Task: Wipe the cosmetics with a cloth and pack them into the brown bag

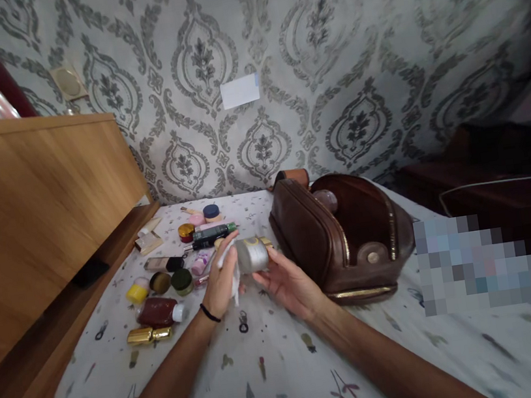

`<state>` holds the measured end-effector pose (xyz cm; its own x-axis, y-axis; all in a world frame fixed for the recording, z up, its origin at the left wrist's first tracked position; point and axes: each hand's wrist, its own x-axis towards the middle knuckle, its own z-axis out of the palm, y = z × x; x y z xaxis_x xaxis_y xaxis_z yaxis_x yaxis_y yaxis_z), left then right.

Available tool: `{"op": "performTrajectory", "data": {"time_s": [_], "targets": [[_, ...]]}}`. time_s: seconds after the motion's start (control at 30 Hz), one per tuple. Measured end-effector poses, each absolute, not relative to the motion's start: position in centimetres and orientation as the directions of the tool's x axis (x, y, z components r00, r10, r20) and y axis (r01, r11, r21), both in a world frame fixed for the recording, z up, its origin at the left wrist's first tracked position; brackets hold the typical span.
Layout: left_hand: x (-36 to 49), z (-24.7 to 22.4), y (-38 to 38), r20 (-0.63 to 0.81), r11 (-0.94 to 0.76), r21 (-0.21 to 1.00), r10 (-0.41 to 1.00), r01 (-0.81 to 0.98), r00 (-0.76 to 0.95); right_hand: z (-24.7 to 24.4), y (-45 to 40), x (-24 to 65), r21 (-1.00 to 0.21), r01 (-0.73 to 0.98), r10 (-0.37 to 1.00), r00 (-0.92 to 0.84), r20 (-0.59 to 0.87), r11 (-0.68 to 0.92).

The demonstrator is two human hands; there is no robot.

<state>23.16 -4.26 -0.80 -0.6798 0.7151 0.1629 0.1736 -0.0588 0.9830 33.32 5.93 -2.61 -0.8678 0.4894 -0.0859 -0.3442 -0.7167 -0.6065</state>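
In front of me, both hands are at a clear, jar-like container (252, 255) with a pale label, tilted on its side above the cloth. My left hand (219, 286), with a dark band at its wrist, closes on a thin white wipe (234, 282) pressed to the container's left end. From the right, the fingers of my right hand (293, 282) curl round the container's other end. Just right of that hand stands a brown toiletry bag (299, 227), unzipped, with a clear-looking item (326, 201) inside. A gold-coloured part beside the container is partly hidden.
Left of my hands lie several cosmetics, including a dark red bottle (157, 311), a gold tube (149, 335), a dark green jar (181, 281), a black-green tube (211, 235) and a blue-lidded jar (211, 213). A wooden cabinet (43, 204) borders the left; a patterned wall (217, 133) stands behind.
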Motion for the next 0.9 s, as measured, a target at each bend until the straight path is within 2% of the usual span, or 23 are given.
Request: {"op": "performTrajectory", "data": {"time_s": [0.13,0.33,0.5,0.73,0.9], "targets": [[23.4,-0.3,-4.9,0.159,-0.024,0.971,0.804,0.237,-0.573,-2.8,5.7,33.2,-0.656,-0.385,0.524,-0.851,-0.019,-0.649],[22.9,-1.2,-4.9,0.261,-0.008,0.916,0.771,0.401,-0.581,-2.7,5.2,33.2,-0.792,-0.411,0.589,-0.804,0.081,-0.452],[22.9,-1.7,-4.5,0.262,-0.032,0.925,0.775,0.378,-0.575,-2.7,5.1,33.2,-0.867,-0.420,0.667,-0.730,0.148,-0.268],[22.8,-2.1,-4.2,0.262,0.010,0.899,0.788,0.438,-0.557,-2.1,5.6,33.5,-0.893,-0.443,0.730,-0.636,0.251,-0.079],[22.8,-2.2,-4.2,0.261,0.017,0.906,0.765,0.424,-0.589,-1.9,5.7,33.6,-0.920,-0.386,0.761,-0.574,0.301,0.073]]}}
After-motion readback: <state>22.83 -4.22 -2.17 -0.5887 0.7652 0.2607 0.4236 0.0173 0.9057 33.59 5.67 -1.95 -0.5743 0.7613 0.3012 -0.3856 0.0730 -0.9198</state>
